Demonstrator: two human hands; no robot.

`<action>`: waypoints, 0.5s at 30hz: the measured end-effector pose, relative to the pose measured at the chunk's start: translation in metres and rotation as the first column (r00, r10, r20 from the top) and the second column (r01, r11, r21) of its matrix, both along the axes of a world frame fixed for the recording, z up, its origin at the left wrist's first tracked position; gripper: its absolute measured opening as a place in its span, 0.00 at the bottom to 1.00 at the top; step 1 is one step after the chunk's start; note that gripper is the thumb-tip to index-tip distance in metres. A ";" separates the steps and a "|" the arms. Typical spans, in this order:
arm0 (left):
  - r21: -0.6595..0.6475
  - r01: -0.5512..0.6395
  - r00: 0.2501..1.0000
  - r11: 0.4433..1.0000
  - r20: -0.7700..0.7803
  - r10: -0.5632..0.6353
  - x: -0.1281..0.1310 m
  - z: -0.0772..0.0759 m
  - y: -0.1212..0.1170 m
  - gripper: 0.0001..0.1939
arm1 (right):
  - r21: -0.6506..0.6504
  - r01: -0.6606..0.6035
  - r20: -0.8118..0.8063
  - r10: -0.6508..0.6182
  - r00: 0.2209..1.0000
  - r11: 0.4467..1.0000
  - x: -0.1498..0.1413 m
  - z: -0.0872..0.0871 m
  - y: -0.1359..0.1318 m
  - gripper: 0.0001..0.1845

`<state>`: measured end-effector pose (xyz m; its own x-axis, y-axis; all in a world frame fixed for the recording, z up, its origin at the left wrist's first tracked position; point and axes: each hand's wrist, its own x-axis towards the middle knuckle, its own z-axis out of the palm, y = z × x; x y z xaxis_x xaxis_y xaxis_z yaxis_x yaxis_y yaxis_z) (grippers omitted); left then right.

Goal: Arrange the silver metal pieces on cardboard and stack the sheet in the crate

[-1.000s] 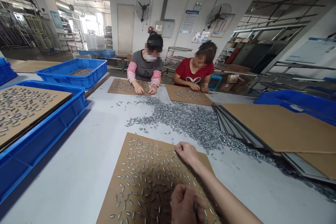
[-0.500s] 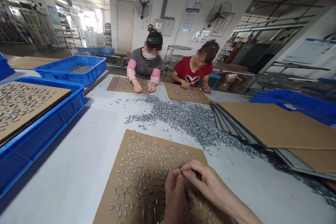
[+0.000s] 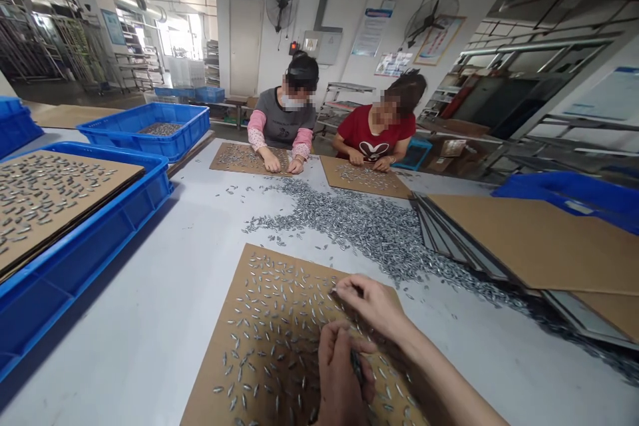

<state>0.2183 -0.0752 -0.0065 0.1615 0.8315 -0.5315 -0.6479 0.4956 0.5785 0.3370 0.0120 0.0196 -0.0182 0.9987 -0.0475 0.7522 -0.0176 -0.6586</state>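
A brown cardboard sheet (image 3: 219,373) lies in front of me, dotted with several small silver metal pieces (image 3: 269,319). My left hand (image 3: 339,379) is closed in a fist over the sheet's near part and grips a bunch of the metal pieces, their dark ends showing between its fingers. My right hand (image 3: 369,306) reaches across the sheet's far right part, fingers pinched on one small metal piece at the cardboard. A long heap of the same metal pieces (image 3: 369,226) lies on the white table (image 3: 150,306) just beyond the sheet.
A blue crate (image 3: 84,246) at left holds a cardboard sheet covered with pieces; another blue crate (image 3: 150,126) stands behind it. Stacked cardboard sheets (image 3: 524,239) lie at right. Two people (image 3: 284,120) (image 3: 379,130) sit across the table over their own sheets.
My right hand went from the sheet's far edge back to my left hand, then out again to the sheet. My left hand stayed closed near the bottom.
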 end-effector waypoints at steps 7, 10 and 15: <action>0.006 0.010 1.000 1.000 0.026 -0.010 0.012 -0.016 0.001 0.36 | 0.010 0.017 0.205 -0.019 0.979 1.000 -0.007 -0.044 0.070 0.07; 0.006 0.000 0.998 1.000 0.059 0.000 0.018 -0.024 0.001 0.36 | 0.019 -0.016 0.238 0.011 0.971 1.000 -0.007 -0.048 0.076 0.06; -0.022 0.024 0.999 0.999 0.031 -0.023 0.022 -0.027 -0.001 0.32 | -0.004 -0.065 0.275 0.063 0.959 0.998 -0.002 -0.053 0.078 0.08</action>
